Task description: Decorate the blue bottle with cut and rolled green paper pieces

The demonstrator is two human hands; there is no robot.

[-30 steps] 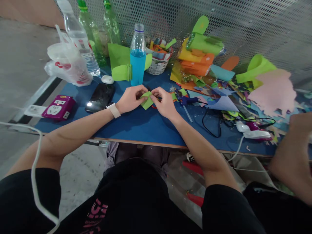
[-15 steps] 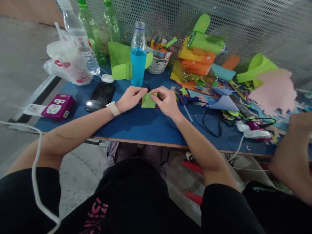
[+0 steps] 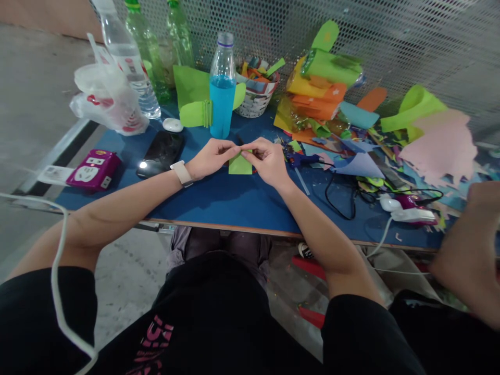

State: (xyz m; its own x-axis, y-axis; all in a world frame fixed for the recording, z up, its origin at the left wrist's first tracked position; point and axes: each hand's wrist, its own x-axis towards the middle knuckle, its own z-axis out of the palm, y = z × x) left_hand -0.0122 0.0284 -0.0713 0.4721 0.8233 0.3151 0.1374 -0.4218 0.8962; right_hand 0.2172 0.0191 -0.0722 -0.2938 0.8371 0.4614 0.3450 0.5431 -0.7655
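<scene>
A small piece of light green paper (image 3: 240, 165) hangs just over the blue table between my hands. My left hand (image 3: 214, 158) pinches its upper edge with thumb and forefinger. From the other side my right hand (image 3: 266, 159) grips the same edge, its fingertips almost meeting the left ones. The top of the paper is hidden by my fingers. Behind my hands stands a bottle wrapped in blue (image 3: 222, 107), with a folded green paper strip (image 3: 195, 113) beside it. A glue gun (image 3: 302, 159) lies just right of my right hand.
At left are a black phone (image 3: 161, 154), a purple power socket (image 3: 94, 170), a bagged cup (image 3: 111, 99) and several bottles. Paper scraps, a pink sheet (image 3: 437, 146) and paper-covered bottles (image 3: 320, 88) crowd the right. Another person's arm (image 3: 471, 255) is at far right.
My left fingertips have slid right along the paper's top edge, closer to my right fingertips. The paper has shifted very slightly right.
</scene>
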